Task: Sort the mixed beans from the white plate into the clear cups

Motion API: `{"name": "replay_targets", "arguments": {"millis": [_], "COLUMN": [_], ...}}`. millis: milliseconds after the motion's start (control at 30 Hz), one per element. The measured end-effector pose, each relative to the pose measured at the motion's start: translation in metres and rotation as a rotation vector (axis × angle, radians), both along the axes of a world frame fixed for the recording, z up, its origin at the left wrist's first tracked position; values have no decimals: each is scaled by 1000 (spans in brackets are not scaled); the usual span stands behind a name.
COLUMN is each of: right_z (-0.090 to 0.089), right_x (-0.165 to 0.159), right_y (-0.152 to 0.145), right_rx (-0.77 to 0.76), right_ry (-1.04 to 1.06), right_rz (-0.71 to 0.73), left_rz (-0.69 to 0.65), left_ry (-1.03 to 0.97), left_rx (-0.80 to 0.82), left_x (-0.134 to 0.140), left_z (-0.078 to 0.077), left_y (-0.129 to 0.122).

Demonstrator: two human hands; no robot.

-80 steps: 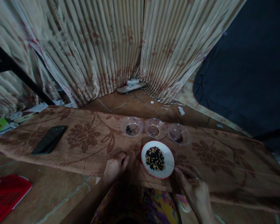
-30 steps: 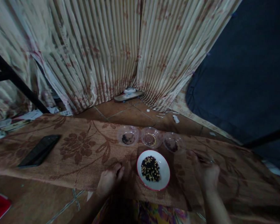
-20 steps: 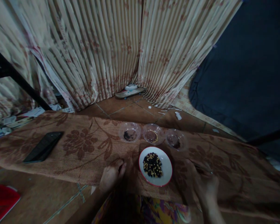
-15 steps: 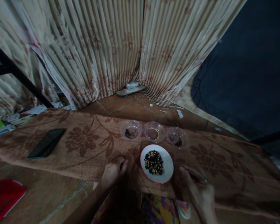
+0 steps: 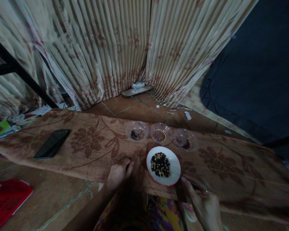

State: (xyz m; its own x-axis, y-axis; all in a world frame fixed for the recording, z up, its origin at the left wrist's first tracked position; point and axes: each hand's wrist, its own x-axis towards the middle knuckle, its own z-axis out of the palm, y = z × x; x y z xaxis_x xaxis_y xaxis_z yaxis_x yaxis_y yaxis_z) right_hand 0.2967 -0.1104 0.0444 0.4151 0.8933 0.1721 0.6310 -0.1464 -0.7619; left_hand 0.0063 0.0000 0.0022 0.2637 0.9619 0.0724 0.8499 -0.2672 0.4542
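Bowl: black and yellow bits | three clear cups: fewer dark or yellow bits | right hand: pinches thin tool | left hand: curls loosely

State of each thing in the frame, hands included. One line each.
Left hand: loosely curled, holding nothing visible
Right hand: closed on thin tool
Thin tool: held, tips over white bowl
White bowl: upright, partly filled, dark and yellow pieces mixed
Left cup: open, some dark bits
Middle cup: open, some yellow bits
Right cup: open, some dark reddish bits
Phone: flat, screen dark
Skateboard: wheels down
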Motion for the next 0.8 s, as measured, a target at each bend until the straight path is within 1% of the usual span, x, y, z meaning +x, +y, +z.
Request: {"name": "replay_targets", "arguments": {"millis": [67, 133, 233, 300, 367, 433, 567, 700, 767, 800], "right_z": [0, 1, 0, -2, -4, -5, -1, 3, 1, 0], "right_x": [1, 1, -9, -20, -34, -47, -63, -62, -55, -50], "right_y": [0, 5, 21, 33, 41, 43, 33, 18, 13, 12], "right_rx": [6, 32, 45, 41, 54, 63, 87, 82, 52, 33], "right_ry": [-77, -201, -403, -455, -422, -342, -196, -97, -107, -134], "right_rz": [34, 32, -11, 2, 53, 115, 196, 258, 287, 278], "left_rz": [-5, -14, -22, -19, -17, -16, -19, -23, -25, -23], "left_ry": [5, 3, -3, -2, 2, 1, -10, -1, 2, 3], "left_rx": [2, 6, 21, 28, 27, 24, 15, -7, -11, -12], "left_x": [0, -1, -1, -1, -1, -1, -1, -1, -1, -1], "left_z": [0, -1, -1, -1, -1, -1, -1, -1, -1, -1], "left_y": [0, 0, 0, 0, 0, 1, 1, 1, 1, 1]}}
